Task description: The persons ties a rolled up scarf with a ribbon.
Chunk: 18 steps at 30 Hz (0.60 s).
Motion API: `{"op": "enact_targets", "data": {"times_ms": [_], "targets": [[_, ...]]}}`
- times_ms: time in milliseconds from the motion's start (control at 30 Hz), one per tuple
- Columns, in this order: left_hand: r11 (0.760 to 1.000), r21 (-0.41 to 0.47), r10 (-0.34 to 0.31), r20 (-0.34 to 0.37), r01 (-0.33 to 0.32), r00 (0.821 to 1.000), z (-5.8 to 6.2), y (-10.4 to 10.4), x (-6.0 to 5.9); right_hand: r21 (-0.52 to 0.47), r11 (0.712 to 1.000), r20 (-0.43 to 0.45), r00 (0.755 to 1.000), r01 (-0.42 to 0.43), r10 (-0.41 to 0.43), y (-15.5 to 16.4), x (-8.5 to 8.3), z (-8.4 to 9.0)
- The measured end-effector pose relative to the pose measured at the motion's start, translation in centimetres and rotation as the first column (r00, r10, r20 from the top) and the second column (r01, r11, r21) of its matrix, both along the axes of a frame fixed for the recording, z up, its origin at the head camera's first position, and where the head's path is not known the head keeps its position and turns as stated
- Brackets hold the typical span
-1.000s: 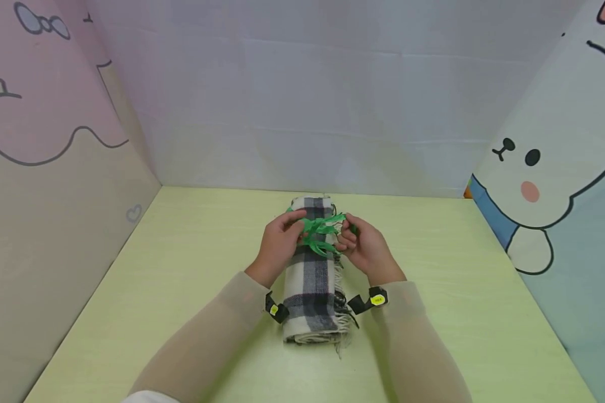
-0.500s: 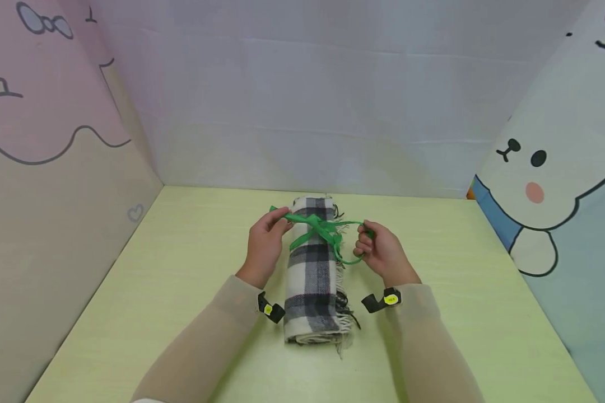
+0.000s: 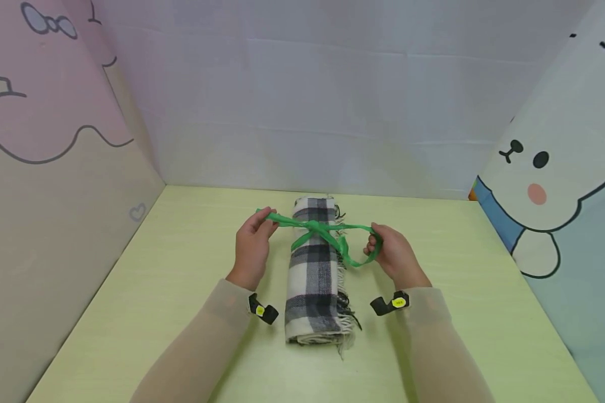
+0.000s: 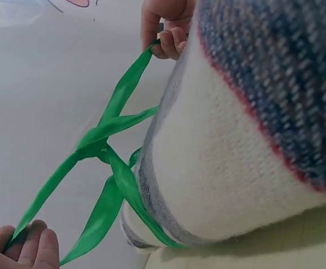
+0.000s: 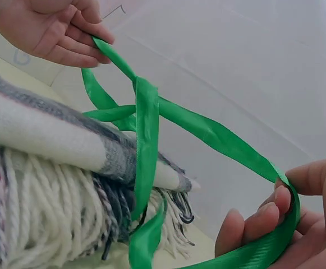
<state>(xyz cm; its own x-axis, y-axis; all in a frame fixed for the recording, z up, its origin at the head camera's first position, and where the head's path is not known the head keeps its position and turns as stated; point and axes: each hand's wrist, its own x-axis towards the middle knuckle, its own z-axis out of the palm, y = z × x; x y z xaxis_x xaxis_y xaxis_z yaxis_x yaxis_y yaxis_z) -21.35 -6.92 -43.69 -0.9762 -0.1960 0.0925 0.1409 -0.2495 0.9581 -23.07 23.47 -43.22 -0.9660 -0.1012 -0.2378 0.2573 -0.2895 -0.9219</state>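
Note:
A rolled black-and-white plaid scarf (image 3: pixel 312 274) with fringe lies lengthwise on the yellow-green table (image 3: pixel 181 268). A green ribbon (image 3: pixel 316 228) is wrapped round its far part and crossed in a knot on top. My left hand (image 3: pixel 264 218) pinches the ribbon's left end, left of the roll. My right hand (image 3: pixel 374 244) grips a loop of ribbon, right of the roll. Both strands are stretched taut. In the left wrist view the ribbon (image 4: pixel 104 147) runs from my left hand (image 4: pixel 25 246) past the scarf (image 4: pixel 247 140). The right wrist view shows the ribbon (image 5: pixel 207 131) curled round my right hand's fingers (image 5: pixel 275 216).
Cartoon-printed panels (image 3: pixel 55 168) wall the table on the left, back and right (image 3: pixel 559 184). Black wrist-camera mounts (image 3: pixel 261 309) sit on both sleeves. Bare tabletop lies on either side of the roll.
Both hands have moved apart from over the scarf, the left to the left and the right to the right. The ribbon ends are drawn out and the knot is pulled tighter.

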Motion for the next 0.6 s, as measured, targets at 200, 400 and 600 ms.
{"op": "enact_targets", "data": {"times_ms": [200, 400, 600], "targets": [[1.0, 0.025, 0.006, -0.011, -0.006, 1.0, -0.2, -0.8, 0.1, 0.083, 0.997, -0.044, 0.999, -0.005, 0.008, 0.8, 0.0, 0.1], [0.999, 0.048, 0.0, -0.014, 0.0, 1.0, -0.2, -1.6, 0.4, 0.23, 0.973, -0.09, 0.996, 0.002, 0.019, 1.7, 0.0, 0.4], [0.993, 0.118, 0.006, -0.006, -0.005, 1.0, 0.2, -2.5, 0.5, 0.336, 0.941, -0.13, 0.991, 0.027, 0.018, 2.6, 0.1, 0.6]]}}
